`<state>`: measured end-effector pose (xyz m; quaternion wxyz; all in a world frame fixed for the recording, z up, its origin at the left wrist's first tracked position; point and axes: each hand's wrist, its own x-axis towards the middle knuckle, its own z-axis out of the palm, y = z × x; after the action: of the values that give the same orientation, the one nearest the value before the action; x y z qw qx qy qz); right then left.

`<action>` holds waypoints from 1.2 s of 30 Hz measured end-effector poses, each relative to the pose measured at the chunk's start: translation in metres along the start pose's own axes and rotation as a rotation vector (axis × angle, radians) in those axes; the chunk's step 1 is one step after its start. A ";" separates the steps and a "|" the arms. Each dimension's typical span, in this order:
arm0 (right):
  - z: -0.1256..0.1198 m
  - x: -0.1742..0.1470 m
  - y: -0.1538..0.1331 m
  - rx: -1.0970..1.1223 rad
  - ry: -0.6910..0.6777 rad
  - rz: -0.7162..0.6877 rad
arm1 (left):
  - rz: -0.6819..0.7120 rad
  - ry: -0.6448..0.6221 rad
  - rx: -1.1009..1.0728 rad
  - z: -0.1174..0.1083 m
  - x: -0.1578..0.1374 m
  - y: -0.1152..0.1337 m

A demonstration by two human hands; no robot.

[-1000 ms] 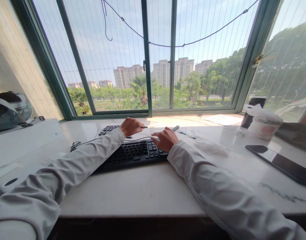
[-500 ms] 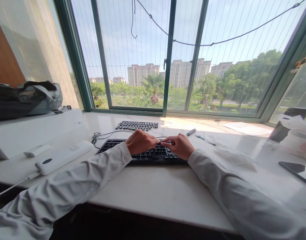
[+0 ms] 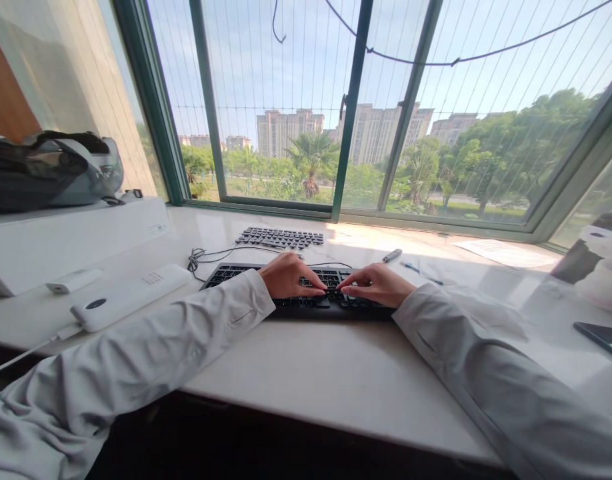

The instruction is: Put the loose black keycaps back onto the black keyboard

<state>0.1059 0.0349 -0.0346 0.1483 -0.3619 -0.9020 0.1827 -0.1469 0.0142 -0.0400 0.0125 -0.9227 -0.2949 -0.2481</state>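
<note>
A black keyboard (image 3: 286,311) lies on the white counter, and many of its key positions look bare of keycaps. Over its middle, my left hand (image 3: 290,275) is closed with thumb and index finger pinched at the keys. My right hand (image 3: 379,285) comes in from the other side, its thumb and index tips drawn together just right of the left fingertips. Anything inside either pinch is too small or hidden to make out. Behind the keyboard, loose black keycaps (image 3: 281,237) are laid out in rows. A black cable (image 3: 199,257) coils at the keyboard's left end.
On the left are a white power bank (image 3: 131,297), a small white box (image 3: 73,281) and a helmet-like item (image 3: 56,170) on a large white box (image 3: 86,237). A grey marker-like tool (image 3: 392,256), thin blue tool (image 3: 421,273), paper (image 3: 506,253) and phone (image 3: 603,339) lie right.
The view has shifted slightly. My fingertips have lowered towards the keys around the keyboard's middle, and the right hand's thumb and index finger have drawn closer together.
</note>
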 end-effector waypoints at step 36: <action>0.003 0.002 0.001 -0.157 0.054 -0.076 | 0.140 -0.039 0.037 -0.001 -0.003 0.004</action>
<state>0.1037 0.0365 -0.0372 0.1504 -0.3429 -0.9223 0.0958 -0.1472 0.0091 -0.0401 0.0411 -0.9453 -0.2344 -0.2230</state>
